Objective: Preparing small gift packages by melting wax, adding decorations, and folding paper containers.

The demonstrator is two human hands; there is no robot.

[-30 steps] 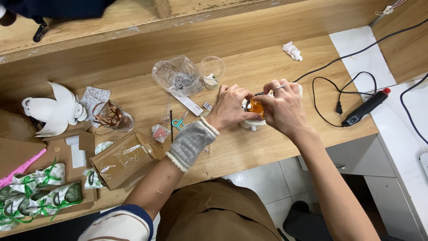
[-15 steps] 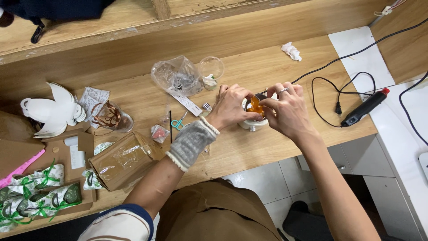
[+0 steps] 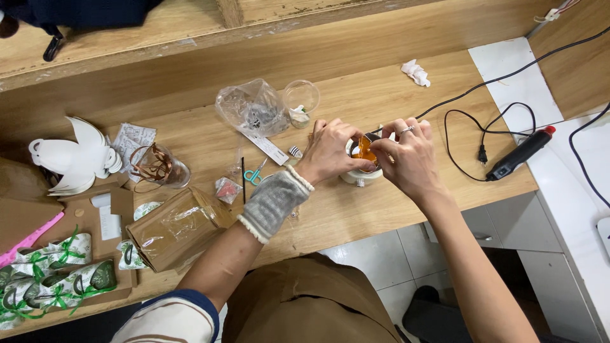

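small round white pot (image 3: 359,176) | upright on wooden bench, near front edge, partly hidden by hands | translucent orange film piece (image 3: 364,150) | crumpled, standing up out of pot top | pinched between left hand (image 3: 330,152) and right hand (image 3: 406,157) fingertips, both hands closed around pot rim

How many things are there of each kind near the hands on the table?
Hands: 2, left hand and right hand, both on the orange piece over the white pot
Orange pieces: 1
White pots: 1
Clear cups: 1
Plastic bags: 1
Small scissors: 1
Glue guns: 1
Total: 8
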